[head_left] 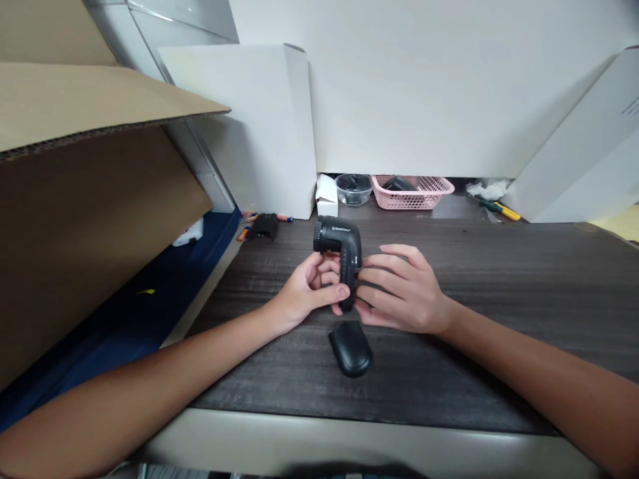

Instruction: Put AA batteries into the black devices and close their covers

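Both of my hands meet at the middle of a dark wood-grain table (pixel 499 293). My left hand (pixel 310 293) is closed round the handle of a small black handheld device (pixel 341 249) with a round head and white lettering, held upright. My right hand (pixel 402 289) presses its fingers against the other side of the handle. A black oval cover piece (pixel 351 348) lies flat on the table just in front of my hands, touching neither.
A large open cardboard box (pixel 90 199) fills the left side. White boxes (pixel 259 126) lean at the back left, with another white box (pixel 584 153) at the right. A clear bowl (pixel 354 188), pink basket (pixel 412 191), a yellow-handled tool (pixel 504 210) and a small black part (pixel 264 226) sit at the back.
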Demonstrator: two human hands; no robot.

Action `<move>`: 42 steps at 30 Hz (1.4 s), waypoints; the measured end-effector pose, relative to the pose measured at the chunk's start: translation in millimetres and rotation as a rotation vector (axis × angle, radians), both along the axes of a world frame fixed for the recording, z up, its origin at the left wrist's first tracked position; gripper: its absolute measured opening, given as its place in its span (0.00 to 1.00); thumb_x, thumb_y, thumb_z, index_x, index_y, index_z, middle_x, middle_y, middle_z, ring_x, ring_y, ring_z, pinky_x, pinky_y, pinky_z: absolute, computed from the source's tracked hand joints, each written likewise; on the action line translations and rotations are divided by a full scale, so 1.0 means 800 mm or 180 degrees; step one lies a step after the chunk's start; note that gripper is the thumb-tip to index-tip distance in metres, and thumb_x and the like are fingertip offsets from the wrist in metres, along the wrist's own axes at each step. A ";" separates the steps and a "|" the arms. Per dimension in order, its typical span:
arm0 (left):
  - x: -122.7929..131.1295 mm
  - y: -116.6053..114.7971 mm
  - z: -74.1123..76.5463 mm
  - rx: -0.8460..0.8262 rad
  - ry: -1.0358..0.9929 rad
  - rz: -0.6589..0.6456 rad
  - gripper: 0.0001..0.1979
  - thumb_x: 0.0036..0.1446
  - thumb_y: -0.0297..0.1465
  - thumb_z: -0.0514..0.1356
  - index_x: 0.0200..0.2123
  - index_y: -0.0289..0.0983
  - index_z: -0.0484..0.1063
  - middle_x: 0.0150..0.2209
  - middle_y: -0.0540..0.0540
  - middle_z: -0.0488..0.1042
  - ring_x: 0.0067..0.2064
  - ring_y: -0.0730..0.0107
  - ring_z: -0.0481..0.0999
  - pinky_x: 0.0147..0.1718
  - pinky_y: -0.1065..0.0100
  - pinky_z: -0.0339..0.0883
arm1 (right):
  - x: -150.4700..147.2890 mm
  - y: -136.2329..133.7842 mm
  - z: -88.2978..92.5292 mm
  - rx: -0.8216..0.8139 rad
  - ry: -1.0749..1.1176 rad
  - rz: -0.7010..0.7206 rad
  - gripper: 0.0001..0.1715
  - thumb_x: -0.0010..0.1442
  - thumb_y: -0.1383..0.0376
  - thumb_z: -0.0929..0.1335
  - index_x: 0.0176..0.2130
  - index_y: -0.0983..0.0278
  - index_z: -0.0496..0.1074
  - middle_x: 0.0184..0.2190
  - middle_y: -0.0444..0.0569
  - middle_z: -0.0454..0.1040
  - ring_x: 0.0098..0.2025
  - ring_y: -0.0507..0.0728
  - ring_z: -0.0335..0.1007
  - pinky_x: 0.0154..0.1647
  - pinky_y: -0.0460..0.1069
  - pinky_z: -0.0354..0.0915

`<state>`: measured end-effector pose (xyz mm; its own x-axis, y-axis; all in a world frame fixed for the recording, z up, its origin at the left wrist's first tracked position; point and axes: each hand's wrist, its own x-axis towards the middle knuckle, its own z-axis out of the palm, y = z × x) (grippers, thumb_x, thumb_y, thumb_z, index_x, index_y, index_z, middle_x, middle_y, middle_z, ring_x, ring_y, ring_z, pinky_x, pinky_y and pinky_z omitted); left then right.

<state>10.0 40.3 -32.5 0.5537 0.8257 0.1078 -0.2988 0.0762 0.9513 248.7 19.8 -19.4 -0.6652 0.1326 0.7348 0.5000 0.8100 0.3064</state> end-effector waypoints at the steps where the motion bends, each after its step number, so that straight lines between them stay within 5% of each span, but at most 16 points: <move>1: 0.000 0.000 0.001 -0.0019 0.0028 0.0012 0.27 0.51 0.35 0.78 0.49 0.38 0.71 0.41 0.49 0.75 0.36 0.70 0.78 0.25 0.72 0.80 | -0.001 -0.001 -0.001 -0.0018 0.0008 -0.0007 0.05 0.67 0.60 0.75 0.41 0.56 0.77 0.44 0.44 0.85 0.51 0.60 0.80 0.61 0.63 0.68; 11: 0.002 0.006 0.007 -0.0252 0.0303 0.0659 0.23 0.56 0.39 0.74 0.49 0.35 0.73 0.44 0.42 0.80 0.39 0.63 0.82 0.25 0.69 0.81 | -0.004 0.010 -0.005 -0.0642 0.0557 -0.0430 0.09 0.65 0.70 0.70 0.35 0.57 0.70 0.28 0.40 0.79 0.30 0.54 0.73 0.52 0.59 0.68; 15: 0.002 0.011 0.007 -0.0404 0.0188 0.0731 0.19 0.60 0.41 0.70 0.47 0.35 0.75 0.46 0.40 0.81 0.40 0.62 0.82 0.26 0.69 0.80 | -0.003 0.021 -0.021 -0.1602 0.0544 -0.0459 0.03 0.65 0.66 0.71 0.41 0.60 0.73 0.32 0.43 0.79 0.32 0.55 0.73 0.43 0.54 0.65; 19: 0.003 0.014 0.005 -0.0569 0.0128 0.0777 0.19 0.61 0.44 0.64 0.44 0.33 0.76 0.46 0.36 0.82 0.39 0.58 0.82 0.23 0.67 0.78 | -0.006 0.030 -0.039 -0.2113 0.0180 -0.0617 0.12 0.67 0.58 0.73 0.47 0.61 0.75 0.39 0.48 0.80 0.41 0.59 0.74 0.45 0.54 0.63; 24: 0.002 0.018 0.003 -0.0665 0.0197 0.0673 0.21 0.61 0.43 0.58 0.45 0.31 0.77 0.42 0.35 0.83 0.35 0.57 0.81 0.22 0.65 0.77 | -0.010 0.032 -0.043 -0.2052 0.0092 -0.0664 0.11 0.69 0.58 0.73 0.47 0.61 0.76 0.42 0.50 0.78 0.44 0.60 0.72 0.47 0.54 0.61; 33: 0.004 0.021 -0.011 -0.0405 0.0549 0.0504 0.21 0.61 0.49 0.63 0.41 0.34 0.75 0.35 0.41 0.80 0.35 0.56 0.83 0.22 0.62 0.81 | -0.017 0.025 -0.025 -0.1348 0.0425 -0.0492 0.08 0.73 0.58 0.70 0.46 0.61 0.75 0.42 0.50 0.81 0.41 0.59 0.73 0.44 0.56 0.61; 42: 0.005 0.015 -0.009 -0.0181 0.0733 0.0438 0.27 0.63 0.54 0.65 0.45 0.34 0.73 0.33 0.46 0.76 0.31 0.63 0.80 0.20 0.64 0.81 | -0.026 0.019 -0.027 -0.1577 0.0629 -0.0495 0.10 0.72 0.61 0.70 0.50 0.62 0.76 0.40 0.50 0.81 0.42 0.60 0.75 0.45 0.56 0.63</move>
<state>14.3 52.5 -39.5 0.4403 0.8960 -0.0566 -0.0865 0.1050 0.9907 227.9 35.2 -40.6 -0.4661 0.5796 0.6685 0.6345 0.7455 -0.2041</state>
